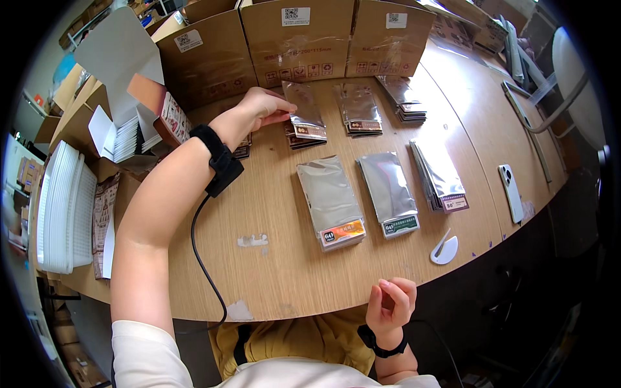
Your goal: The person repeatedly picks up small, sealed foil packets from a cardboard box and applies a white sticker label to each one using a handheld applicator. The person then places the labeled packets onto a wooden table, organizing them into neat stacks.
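Note:
My left hand reaches forward to a plastic card sleeve packet on a small stack, its fingers at the packet's left edge. Beside that stack lie a second pile of brown-labelled packets and a third pile. Closer to me are clear packets with an orange label, packets with a green label and packets with a purple label. My right hand hovers at the table's front edge, fingers loosely curled, with nothing seen in it. A white letter opener lies ahead of it.
Cardboard boxes line the back of the wooden table. Nested white plastic baskets and an open white box of packets stand at the left. A white phone lies at the right. A black cable runs from my left wrist strap.

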Motion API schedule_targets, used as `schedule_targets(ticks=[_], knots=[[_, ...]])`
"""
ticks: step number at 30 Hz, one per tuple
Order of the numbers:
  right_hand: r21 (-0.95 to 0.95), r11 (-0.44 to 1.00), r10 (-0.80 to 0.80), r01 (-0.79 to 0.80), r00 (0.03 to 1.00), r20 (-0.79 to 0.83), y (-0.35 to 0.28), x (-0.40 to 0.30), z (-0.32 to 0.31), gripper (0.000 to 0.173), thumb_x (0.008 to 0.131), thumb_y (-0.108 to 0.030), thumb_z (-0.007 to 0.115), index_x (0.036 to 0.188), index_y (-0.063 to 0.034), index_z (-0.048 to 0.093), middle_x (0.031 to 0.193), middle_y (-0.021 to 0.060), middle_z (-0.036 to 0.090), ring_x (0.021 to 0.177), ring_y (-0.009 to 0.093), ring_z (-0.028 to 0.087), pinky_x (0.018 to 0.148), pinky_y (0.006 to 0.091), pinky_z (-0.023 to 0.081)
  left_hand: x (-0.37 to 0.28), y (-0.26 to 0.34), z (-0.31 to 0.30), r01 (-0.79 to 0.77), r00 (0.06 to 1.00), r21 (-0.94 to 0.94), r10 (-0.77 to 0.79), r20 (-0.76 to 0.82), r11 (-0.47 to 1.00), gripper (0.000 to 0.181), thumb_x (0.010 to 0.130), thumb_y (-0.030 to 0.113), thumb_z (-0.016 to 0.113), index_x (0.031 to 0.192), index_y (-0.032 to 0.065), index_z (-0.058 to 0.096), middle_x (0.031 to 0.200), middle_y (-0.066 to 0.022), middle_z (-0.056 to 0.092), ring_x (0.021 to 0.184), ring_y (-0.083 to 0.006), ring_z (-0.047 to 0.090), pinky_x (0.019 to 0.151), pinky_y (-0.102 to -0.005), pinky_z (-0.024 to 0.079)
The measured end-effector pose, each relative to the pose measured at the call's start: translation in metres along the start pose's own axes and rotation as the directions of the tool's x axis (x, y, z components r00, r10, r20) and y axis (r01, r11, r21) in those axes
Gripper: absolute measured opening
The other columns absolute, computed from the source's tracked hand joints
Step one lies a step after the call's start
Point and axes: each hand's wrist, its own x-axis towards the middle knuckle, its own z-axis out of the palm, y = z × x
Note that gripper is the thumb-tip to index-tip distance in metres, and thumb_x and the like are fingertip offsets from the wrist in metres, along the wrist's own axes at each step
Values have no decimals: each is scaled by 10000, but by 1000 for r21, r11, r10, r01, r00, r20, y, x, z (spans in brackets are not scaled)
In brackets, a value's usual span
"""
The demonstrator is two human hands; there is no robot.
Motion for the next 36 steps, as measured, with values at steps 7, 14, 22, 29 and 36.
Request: schedule_targets(ticks=[7, 14, 22, 29, 36], knots=[[-14, 1000, -3, 3, 1000, 14, 0, 2, -3, 265, 743, 51, 675, 980, -49, 610, 861, 88, 529, 542, 105, 483, 445, 183, 372, 6, -4, 3, -88, 996, 224, 82, 36, 971, 259, 649, -80, 740, 836, -123, 566, 811, -165, 623, 716, -232, 654, 601, -286, 587], [-6, 1000, 11, -11, 1000, 2, 1, 3, -4, 244, 756, 36, 670, 975, -41, 598, 864, 95, 536, 551, 107, 498, 444, 186, 375, 2, -3, 4, -116, 993, 424, 90, 80, 898, 393, 693, -1, 736, 991, -136, 518, 891, -171, 594, 777, -221, 652, 621, -273, 575], [82, 991, 114, -109, 992, -58, 4, -4, -9, 173, 799, -18, 653, 954, -14, 575, 859, 126, 524, 684, 195, 509, 531, 246, 412, -92, 29, -24, -408, 910, 344, 406, 81, 846, 340, 755, 147, 725, 988, -5, 529, 817, -52, 553, 625, -95, 536, 472, -208, 455], [60, 984, 174, -167, 974, -144, 7, 11, -18, 144, 856, 6, 577, 998, 2, 554, 909, 83, 496, 765, 169, 485, 632, 236, 397, -148, 18, -208, -480, 525, 675, 800, -291, 561, 136, 834, 16, 580, 955, 39, 522, 757, -17, 533, 664, -75, 542, 512, -200, 465], [-292, 925, 166, -244, 949, -266, 32, 39, -52, 279, 826, -2, 610, 1099, 9, 557, 1005, 101, 540, 825, 205, 514, 703, 270, 412, -130, -10, -208, -379, 788, 917, 563, 249, 124, 274, 797, 57, 512, 1038, 5, 632, 1071, -187, 614, 1097, -361, 479, 982, -402, 365]])
